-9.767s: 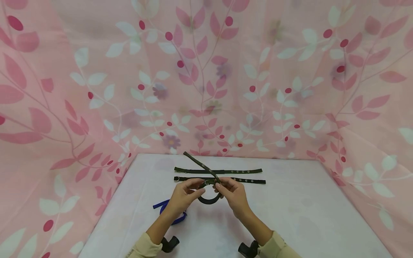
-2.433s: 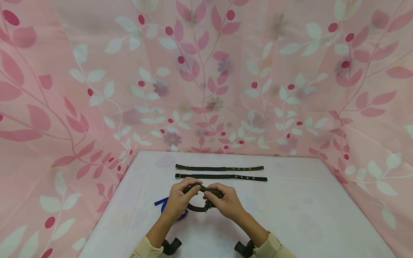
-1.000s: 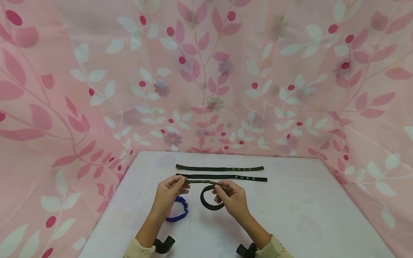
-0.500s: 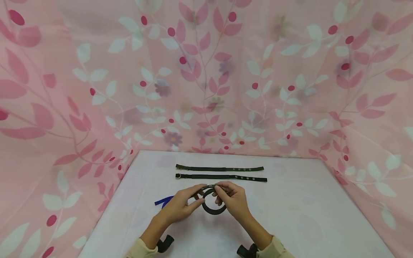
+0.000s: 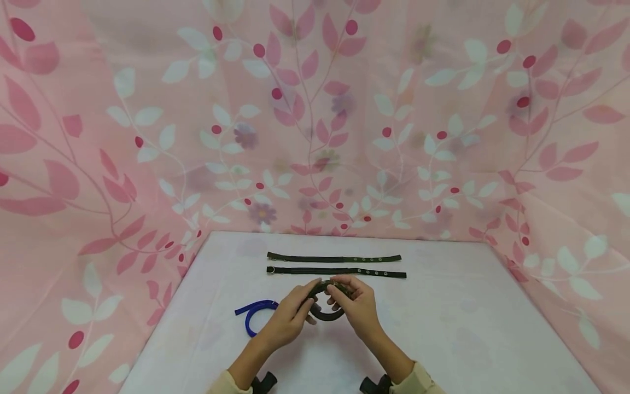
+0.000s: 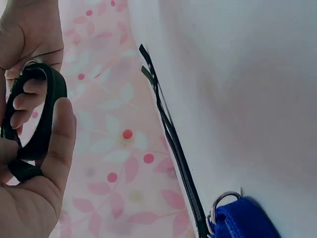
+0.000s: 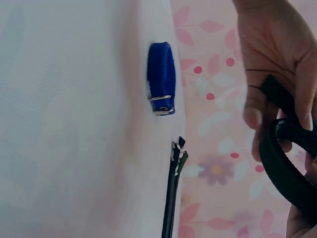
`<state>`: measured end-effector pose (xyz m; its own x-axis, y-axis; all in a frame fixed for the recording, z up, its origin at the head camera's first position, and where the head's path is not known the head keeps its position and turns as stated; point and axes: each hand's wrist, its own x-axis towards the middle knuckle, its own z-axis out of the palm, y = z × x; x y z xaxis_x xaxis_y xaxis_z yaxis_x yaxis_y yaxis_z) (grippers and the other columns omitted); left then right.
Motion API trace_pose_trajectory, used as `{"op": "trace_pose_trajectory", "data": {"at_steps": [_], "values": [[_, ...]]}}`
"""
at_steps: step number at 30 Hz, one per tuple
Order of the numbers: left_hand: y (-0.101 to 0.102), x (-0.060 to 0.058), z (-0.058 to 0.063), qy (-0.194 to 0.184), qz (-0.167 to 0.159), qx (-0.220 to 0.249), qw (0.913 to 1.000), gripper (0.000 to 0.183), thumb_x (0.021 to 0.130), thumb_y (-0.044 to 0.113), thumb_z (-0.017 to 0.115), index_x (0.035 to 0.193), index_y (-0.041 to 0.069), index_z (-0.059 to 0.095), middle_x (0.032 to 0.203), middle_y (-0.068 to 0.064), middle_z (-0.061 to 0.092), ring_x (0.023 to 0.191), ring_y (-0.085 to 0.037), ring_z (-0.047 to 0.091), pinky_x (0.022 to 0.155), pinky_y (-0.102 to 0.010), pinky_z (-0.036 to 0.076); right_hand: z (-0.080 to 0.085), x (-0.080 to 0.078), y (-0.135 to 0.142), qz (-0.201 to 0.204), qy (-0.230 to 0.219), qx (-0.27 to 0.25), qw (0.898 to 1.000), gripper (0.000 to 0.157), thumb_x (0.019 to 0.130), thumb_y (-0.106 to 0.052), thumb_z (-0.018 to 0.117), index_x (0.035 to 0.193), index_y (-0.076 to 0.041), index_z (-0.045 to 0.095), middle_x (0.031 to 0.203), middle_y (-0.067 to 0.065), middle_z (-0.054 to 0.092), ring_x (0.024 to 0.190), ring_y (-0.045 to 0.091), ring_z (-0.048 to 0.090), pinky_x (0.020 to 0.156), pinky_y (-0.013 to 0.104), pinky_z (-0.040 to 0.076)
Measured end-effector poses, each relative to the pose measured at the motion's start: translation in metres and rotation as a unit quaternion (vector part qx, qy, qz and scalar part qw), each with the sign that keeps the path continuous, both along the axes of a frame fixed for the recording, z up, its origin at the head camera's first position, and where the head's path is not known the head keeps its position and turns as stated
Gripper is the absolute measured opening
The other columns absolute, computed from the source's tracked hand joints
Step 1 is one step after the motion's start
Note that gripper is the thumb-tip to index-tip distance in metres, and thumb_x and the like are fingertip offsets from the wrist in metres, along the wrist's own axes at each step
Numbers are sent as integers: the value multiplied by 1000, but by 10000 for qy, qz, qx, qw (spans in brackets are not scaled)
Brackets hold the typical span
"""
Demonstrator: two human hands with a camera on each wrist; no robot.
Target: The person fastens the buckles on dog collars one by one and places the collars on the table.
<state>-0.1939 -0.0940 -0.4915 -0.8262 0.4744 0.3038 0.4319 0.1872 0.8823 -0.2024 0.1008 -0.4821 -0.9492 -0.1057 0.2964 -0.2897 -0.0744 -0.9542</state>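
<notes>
Above the middle of the table, both hands hold a dark green buckled collar (image 5: 327, 316), bent into a round loop. My left hand (image 5: 289, 316) grips its left side, thumb and fingers around the band; in the left wrist view the collar (image 6: 58, 87) has a short tail by that palm. My right hand (image 5: 359, 306) pinches the loop's upper right, near the metal hardware, which the fingers mostly hide. In the right wrist view the collar's free end (image 7: 278, 93) sticks out beside the left fingers. A blue collar (image 5: 253, 317), also looped, lies left of the left hand, partly covered by it.
Two straight dark collars with eyelets lie parallel across the back of the white table (image 5: 443, 306): a green one (image 5: 315, 259) behind a blackish one (image 5: 320, 270). Pink leaf-patterned cloth (image 5: 315, 137) stands behind and at both sides. Black wrist devices (image 5: 376, 384) sit on the forearms.
A second ago the left hand held the strap's end stretched out to the left. That hand has come in to the loop, and the tail now lies along it. The right hand keeps its pinch.
</notes>
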Motion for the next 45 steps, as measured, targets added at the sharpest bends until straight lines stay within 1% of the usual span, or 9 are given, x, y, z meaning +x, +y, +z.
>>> {"op": "trace_pose_trajectory", "data": {"at_steps": [4,9,15,20,25,31,34,38,45], "values": [[4,2,-1,-11,-73,79,9999,50,107,5,37,155,16,29,108,-19,49,89,-27,65,71,-26,60,-2,-2,-1,-21,-105,34,9999,29,89,-14,74,110,5,67,84,22,69,63,14,68,61,31,60],[9,3,-2,-25,106,25,9999,47,108,12,38,154,20,30,86,-10,53,65,-12,54,56,-30,56,-3,-4,-4,338,36,367,9987,26,92,-15,71,110,2,67,85,21,71,67,14,69,61,32,60],[6,0,-1,-1011,885,725,9883,36,105,19,49,140,19,47,79,-11,54,58,-9,52,46,-33,54,7,5,-3,454,323,1127,9921,30,97,-8,62,126,2,60,100,24,68,74,27,69,62,36,59],[3,-3,-3,-1471,973,1179,9772,38,102,19,55,140,18,47,92,-23,54,62,-16,60,47,-44,56,25,16,-5,-131,563,1714,9835,33,91,-2,68,123,2,63,93,17,68,69,15,61,52,27,53],[-3,-5,-5,-1225,739,839,9861,58,93,21,70,144,18,43,102,-25,56,75,-22,66,57,-39,60,25,13,1,-241,116,1722,9847,30,91,-1,67,122,1,65,83,13,67,48,9,51,42,22,45],[-22,-8,-4,-299,34,-381,9988,83,80,21,83,150,12,40,112,-8,65,86,-10,67,69,-27,59,-8,-4,15,-121,-611,1639,9845,33,94,-8,67,126,-5,63,91,14,66,45,10,50,43,24,47],[-28,-12,-5,164,-50,-869,9961,76,82,21,81,147,7,44,104,-1,69,86,-4,66,72,-22,57,-16,-9,20,-21,-691,1666,9836,38,91,-13,72,127,-6,62,101,16,65,48,12,53,46,28,50],[-32,-19,-8,419,-50,-1242,9914,69,85,27,79,145,9,48,96,3,69,84,-4,66,71,-22,55,-18,-11,25,523,-586,1953,9776,63,82,-15,82,137,-5,53,119,21,61,62,13,57,54,27,52],[-37,-37,-17,1030,-42,-2016,9740,69,82,31,82,141,11,53,91,6,68,79,-5,62,63,-19,50,-26,-17,29,1070,-173,3066,9456,96,68,-19,92,148,-12,40,119,17,57,78,15,59,65,22,52]]}}
